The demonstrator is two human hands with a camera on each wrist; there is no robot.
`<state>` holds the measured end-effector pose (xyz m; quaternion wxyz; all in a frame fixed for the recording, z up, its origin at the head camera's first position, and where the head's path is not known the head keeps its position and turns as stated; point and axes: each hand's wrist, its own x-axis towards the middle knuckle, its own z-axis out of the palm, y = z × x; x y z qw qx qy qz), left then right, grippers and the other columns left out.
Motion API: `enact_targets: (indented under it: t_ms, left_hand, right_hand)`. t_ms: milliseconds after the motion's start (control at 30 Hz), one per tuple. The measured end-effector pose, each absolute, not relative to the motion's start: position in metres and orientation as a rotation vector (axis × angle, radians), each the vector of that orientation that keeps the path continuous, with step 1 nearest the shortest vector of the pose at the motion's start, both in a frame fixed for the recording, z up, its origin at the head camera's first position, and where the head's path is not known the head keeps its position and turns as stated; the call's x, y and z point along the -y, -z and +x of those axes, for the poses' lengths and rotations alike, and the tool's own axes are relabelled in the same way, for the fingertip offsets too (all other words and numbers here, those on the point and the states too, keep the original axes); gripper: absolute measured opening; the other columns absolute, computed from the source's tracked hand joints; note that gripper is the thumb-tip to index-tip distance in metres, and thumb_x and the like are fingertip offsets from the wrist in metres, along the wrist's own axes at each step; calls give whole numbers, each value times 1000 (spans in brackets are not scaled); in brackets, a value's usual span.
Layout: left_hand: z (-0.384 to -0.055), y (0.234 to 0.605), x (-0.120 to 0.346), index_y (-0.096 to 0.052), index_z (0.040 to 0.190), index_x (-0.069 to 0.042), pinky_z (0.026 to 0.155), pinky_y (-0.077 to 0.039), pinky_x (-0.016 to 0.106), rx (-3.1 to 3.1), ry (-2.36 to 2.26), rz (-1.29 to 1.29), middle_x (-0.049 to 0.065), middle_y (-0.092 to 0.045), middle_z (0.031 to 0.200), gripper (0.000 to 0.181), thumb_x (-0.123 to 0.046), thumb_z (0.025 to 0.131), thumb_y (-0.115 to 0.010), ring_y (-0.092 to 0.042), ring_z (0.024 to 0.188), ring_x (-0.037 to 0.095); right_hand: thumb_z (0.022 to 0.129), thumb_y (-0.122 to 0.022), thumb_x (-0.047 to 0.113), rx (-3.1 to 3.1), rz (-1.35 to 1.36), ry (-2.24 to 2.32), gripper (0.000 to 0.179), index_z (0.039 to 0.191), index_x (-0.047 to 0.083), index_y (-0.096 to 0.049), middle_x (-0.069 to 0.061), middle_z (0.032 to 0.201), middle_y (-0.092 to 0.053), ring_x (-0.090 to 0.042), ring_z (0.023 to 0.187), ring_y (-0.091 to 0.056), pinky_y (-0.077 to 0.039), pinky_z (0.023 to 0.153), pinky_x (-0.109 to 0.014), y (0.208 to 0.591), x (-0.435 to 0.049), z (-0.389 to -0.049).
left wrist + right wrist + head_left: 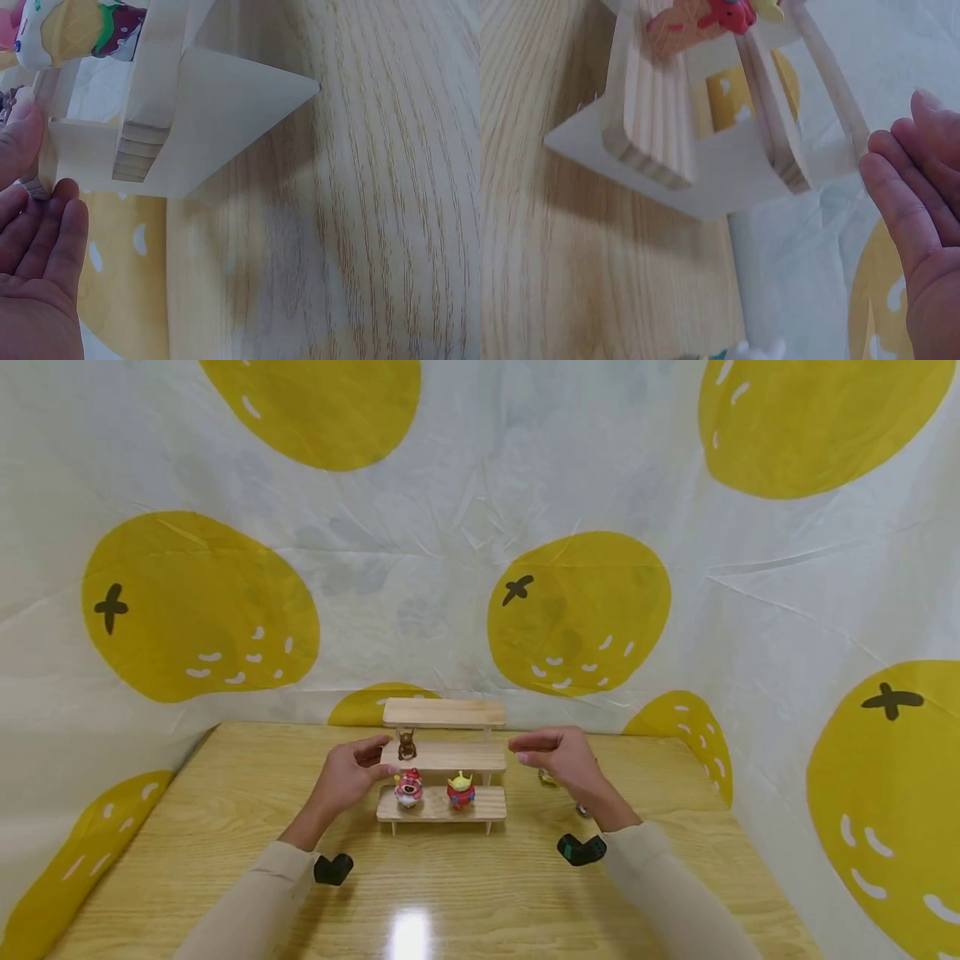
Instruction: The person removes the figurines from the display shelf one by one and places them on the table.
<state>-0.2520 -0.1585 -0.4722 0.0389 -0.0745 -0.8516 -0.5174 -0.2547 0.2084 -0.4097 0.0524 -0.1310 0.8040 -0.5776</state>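
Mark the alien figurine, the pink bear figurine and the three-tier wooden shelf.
Alien figurine point(461, 794), head view: its red torso.
Pink bear figurine point(408, 788), head view: its face.
Three-tier wooden shelf point(453, 756), head view: bare part of its middle board.

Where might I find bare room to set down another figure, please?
The top tier is bare; the middle tier is free right of the brown figure. The table is clear between the sleeves, in front of the bottom tier. It is crowded at the left end, where the left grip is near the pink figure, and beside the right grip, where small items show.
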Motion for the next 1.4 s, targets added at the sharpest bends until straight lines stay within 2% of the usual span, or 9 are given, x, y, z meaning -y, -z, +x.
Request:
enact_targets:
  t_ms: [167, 367, 600, 800, 1033, 1400]
  left_hand:
    - [-252, 471, 159, -59, 148, -6, 107, -58, 50, 2617, 1580, -236, 17, -60, 150, 58, -17, 94, -79, -64, 132, 37]
    - [-255, 471, 157, -61, 146, -5, 107, -58, 48, 2611, 1568, -241, 19, -61, 149, 57, -15, 93, -80, -65, 130, 38]
    - [-255, 471, 158, -61, 146, -6, 107, -58, 50, 2628, 1557, -225, 19, -61, 149, 56, -15, 94, -79, -65, 130, 38]
    - [-253, 471, 159, -61, 146, -6, 107, -58, 51, 2636, 1542, -212, 19, -61, 149, 56, -15, 94, -79, -65, 130, 38]
    - [-253, 470, 157, -60, 146, -5, 106, -58, 50, 2631, 1571, -224, 21, -60, 149, 56, -14, 94, -79, -65, 129, 40]
    - [-255, 469, 157, -62, 144, -3, 106, -58, 50, 2625, 1550, -216, 21, -62, 146, 55, -13, 93, -79, -67, 126, 38]
  right_hand:
    - [95, -74, 5, -2422, -446, 1747, 26, 120, -1, -77, -19, 122, -77, -32, 115, -74, -63, 99, -38, 406, -190, -260]
    - [95, -74, 4, -2390, -508, 1730, 28, 121, -6, -75, -20, 121, -77, -31, 115, -74, -63, 100, -39, 401, -171, -263]
    - [95, -75, 5, -2387, -514, 1704, 26, 119, -3, -76, -20, 119, -77, -29, 111, -76, -62, 102, -42, 397, -148, -268]
    - [94, -76, 5, -2365, -493, 1684, 24, 118, 0, -78, -17, 119, -78, -26, 109, -76, -63, 100, -41, 391, -127, -271]
    - [92, -77, 5, -2328, -432, 1682, 26, 118, -1, -77, -16, 118, -78, -24, 107, -77, -63, 99, -41, 388, -110, -275]
    - [87, -82, 6, -2432, -374, 1585, 18, 105, 3, -82, -12, 105, -81, -17, 95, -74, -64, 86, -30, 384, -84, -283]
